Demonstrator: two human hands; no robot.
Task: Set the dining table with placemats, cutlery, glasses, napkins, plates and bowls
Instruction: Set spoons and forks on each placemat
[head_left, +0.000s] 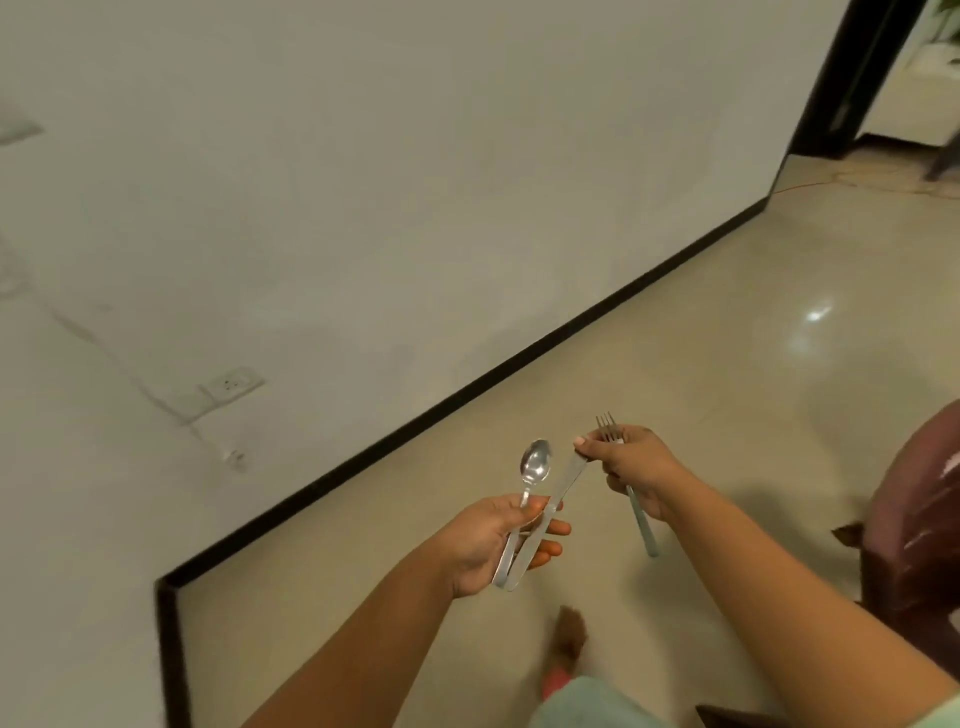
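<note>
Bare forearms, pale green garment (587, 701), pink footwear (558, 678).

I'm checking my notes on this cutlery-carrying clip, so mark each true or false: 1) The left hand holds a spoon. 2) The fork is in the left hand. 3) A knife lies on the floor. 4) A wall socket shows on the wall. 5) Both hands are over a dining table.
1) True: the left hand holds the spoon.
2) False: the right hand grips the fork.
3) False: the knife is held in the left hand, its tip touched by the right hand.
4) True: the wall socket.
5) False: they are over the floor; no table is in view.
</note>
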